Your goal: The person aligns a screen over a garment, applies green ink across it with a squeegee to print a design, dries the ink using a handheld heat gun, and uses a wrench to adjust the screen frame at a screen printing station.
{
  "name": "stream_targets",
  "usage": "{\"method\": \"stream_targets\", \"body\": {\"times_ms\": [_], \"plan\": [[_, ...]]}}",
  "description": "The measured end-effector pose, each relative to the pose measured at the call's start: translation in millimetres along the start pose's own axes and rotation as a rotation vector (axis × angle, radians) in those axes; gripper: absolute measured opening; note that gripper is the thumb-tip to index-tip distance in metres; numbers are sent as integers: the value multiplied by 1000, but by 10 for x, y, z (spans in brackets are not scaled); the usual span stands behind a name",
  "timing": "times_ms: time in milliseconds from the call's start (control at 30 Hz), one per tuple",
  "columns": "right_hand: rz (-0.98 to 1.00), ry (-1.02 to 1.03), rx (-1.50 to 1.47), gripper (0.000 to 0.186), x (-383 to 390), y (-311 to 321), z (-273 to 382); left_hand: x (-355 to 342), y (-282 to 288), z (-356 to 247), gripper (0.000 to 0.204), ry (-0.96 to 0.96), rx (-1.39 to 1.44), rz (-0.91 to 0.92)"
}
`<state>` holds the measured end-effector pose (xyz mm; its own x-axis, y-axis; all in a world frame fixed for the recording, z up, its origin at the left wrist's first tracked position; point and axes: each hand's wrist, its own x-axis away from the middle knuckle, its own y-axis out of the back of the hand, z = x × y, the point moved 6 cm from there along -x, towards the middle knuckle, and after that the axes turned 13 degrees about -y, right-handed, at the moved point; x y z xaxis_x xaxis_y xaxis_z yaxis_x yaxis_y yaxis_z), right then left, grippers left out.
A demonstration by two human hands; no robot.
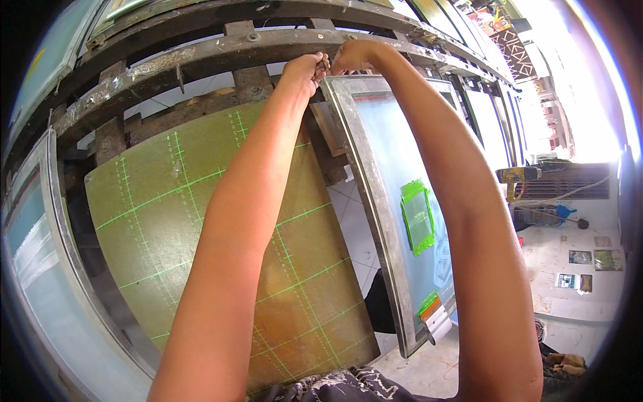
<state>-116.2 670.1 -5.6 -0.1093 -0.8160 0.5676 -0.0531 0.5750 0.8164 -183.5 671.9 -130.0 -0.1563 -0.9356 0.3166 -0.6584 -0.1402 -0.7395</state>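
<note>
Both my arms stretch forward to the far corner of a metal-framed printing screen (365, 181), beside a dark wooden beam. My left hand (310, 70) is closed, its fingers curled together at that corner. Close to its right, my right hand (356, 57) bends down with its fingers drawn together; whatever either hand pinches is too small to make out. The screen's bluish mesh carries a rectangle of bright green tape or ink (418, 218). On the near end of the screen lies a squeegee-like spreader (436, 320) with green ink on its edge. My right forearm covers part of the mesh.
Left of the screen lies an olive-green board (154, 228) marked with bright green grid lines. Another framed screen (40, 248) stands at the far left. Heavy wooden beams (201, 57) cross the far side. A yellow-and-black tool (519, 175) and a wall with pictures (579, 258) are at right.
</note>
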Motion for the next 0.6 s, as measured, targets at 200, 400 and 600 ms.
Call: {"method": "stream_targets", "body": {"times_ms": [200, 400, 600], "plan": [[26, -6, -78, 42, -86, -66, -71, 136, -65, -27, 13, 18, -43, -28], [20, -8, -50, 43, -17, -31, -7, 165, -60, -54, 13, 17, -58, -49], [-8, 34, -3, 39, 29, 17, 24, 93, -28, -34, 13, 13, -18, -20]]}}
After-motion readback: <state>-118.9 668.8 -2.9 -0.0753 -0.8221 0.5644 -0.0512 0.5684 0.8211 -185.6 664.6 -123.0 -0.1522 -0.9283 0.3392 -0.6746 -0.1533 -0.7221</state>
